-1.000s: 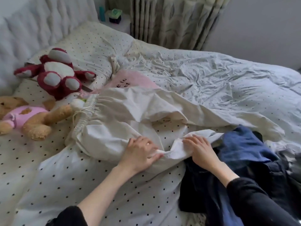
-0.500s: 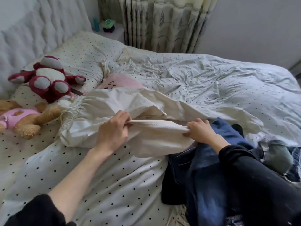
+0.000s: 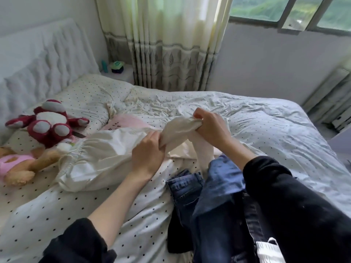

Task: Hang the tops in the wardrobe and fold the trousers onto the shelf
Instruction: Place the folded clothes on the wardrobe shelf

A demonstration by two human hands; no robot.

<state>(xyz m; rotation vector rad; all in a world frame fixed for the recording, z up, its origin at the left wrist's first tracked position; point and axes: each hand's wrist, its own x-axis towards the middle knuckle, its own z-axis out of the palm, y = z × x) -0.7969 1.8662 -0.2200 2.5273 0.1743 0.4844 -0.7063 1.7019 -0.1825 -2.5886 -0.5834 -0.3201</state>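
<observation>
Both the left hand point(image 3: 147, 154) and right hand point(image 3: 210, 128) now pinch the white trousers point(image 3: 102, 158) (flat on the bed point(image 3: 266, 130) a moment ago), lifting one leg, so folding is underway.

The trousers point(image 3: 98, 160) lay across the middle of the bed point(image 3: 275, 130), waistband to the left, with the left hand point(image 3: 147, 154) on them near the centre and the right hand point(image 3: 210, 128) just right of it and farther back, lifting a leg end off the bed. Two soft toys point(image 3: 47, 128) lay at the left edge beside the waistband, a pillow point(image 3: 89, 97) behind them, and a pile of jeans point(image 3: 207, 205) sat near, right of the trousers, under the right arm. Behind the bed hung a curtain point(image 3: 167, 54), with a nightstand point(image 3: 121, 73) to its left and a window point(image 3: 288, 10) at far right.
</observation>
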